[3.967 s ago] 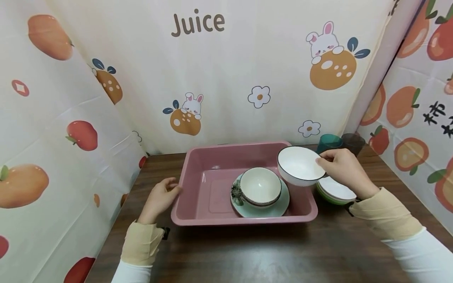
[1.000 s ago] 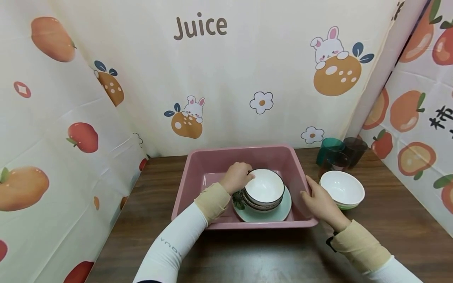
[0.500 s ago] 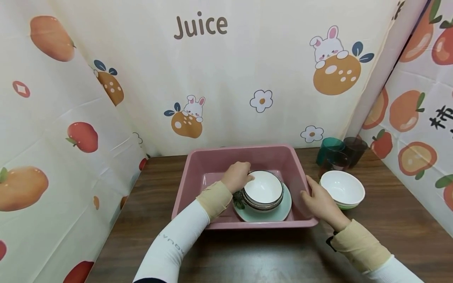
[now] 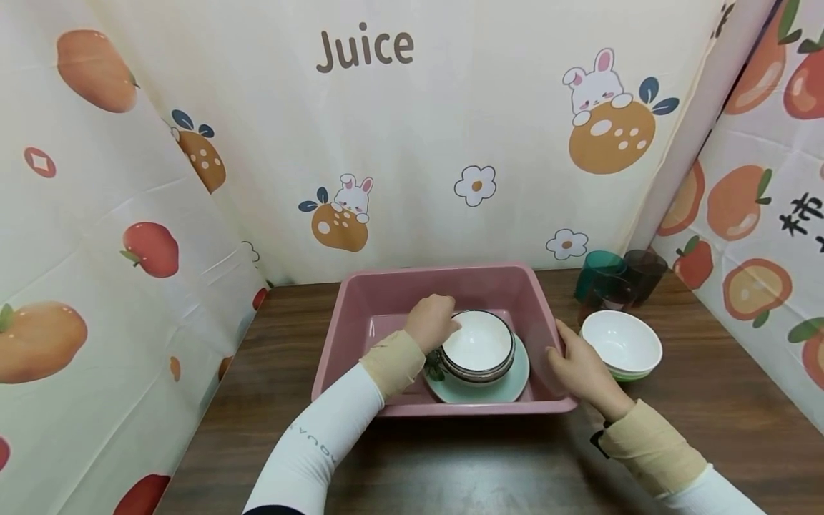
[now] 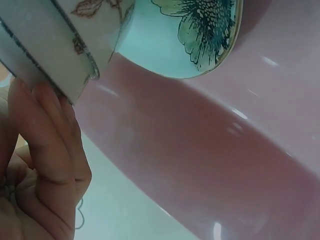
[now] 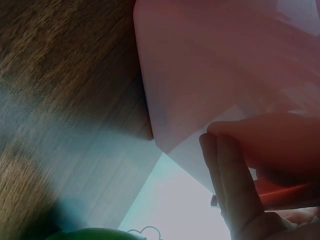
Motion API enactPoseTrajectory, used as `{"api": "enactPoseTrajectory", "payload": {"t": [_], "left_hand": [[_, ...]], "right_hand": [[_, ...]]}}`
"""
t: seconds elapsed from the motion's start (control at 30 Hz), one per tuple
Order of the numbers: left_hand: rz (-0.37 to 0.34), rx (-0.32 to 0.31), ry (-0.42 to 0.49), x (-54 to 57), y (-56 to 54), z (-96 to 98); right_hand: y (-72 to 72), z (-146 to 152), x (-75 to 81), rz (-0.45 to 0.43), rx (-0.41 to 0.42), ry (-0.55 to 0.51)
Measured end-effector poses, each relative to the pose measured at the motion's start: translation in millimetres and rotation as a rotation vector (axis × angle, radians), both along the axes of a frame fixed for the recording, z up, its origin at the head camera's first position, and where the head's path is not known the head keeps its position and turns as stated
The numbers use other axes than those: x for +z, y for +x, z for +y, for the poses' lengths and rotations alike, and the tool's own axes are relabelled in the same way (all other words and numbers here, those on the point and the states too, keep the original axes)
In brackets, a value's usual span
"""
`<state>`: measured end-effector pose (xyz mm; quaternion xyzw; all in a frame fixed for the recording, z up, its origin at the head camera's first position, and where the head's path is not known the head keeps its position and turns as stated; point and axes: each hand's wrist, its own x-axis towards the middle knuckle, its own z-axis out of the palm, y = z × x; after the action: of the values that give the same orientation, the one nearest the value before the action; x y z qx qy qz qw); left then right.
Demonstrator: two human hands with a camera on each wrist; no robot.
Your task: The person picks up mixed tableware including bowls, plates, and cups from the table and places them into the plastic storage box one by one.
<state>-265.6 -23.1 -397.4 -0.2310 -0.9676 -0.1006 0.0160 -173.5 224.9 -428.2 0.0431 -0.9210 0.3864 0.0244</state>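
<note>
Your left hand (image 4: 430, 323) pinches the white bowl (image 4: 481, 342) at the rim. Fingers lie against its outer wall, thumb over the edge; the gap between them is about the rim's own thickness. Bowl sits just right of your pinch, nested in a leaf-printed bowl (image 5: 102, 20); whether you bear its weight, cannot tell. Beneath both, below and right of the pinch, a pale plate (image 4: 511, 390) with a dark flower lies in the pink basin (image 4: 444, 410).

Your right hand (image 4: 584, 365), well right of the pinch, grips the basin's wall on its own side, fingers and thumb close about it. Just right of that grip: a bowl stack (image 4: 623, 342), white over green. Behind the stack, farther from you: a teal cup (image 4: 599, 270), a dark cup (image 4: 646, 269) beside it. Brown table (image 4: 489, 465) under everything.
</note>
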Motion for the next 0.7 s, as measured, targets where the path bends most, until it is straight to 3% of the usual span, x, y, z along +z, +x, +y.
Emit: {"api": "enactPoseTrajectory", "payload": {"t": [0.3,0.5,0.7], "left_hand": [[-0.038,0.005,0.098,5.0,-2.5,-7.4],[-0.067,0.031,0.226,20.0,4.0,-21.9],[-0.022,0.081,0.338,37.5,11.7,-41.3]], "right_hand": [[-0.5,-1,1.7,0.010,-0.008,0.001],[0.3,-1,1.5,0.007,-0.009,0.007],[1.0,-2,1.6,0.010,-0.010,0.014]]}}
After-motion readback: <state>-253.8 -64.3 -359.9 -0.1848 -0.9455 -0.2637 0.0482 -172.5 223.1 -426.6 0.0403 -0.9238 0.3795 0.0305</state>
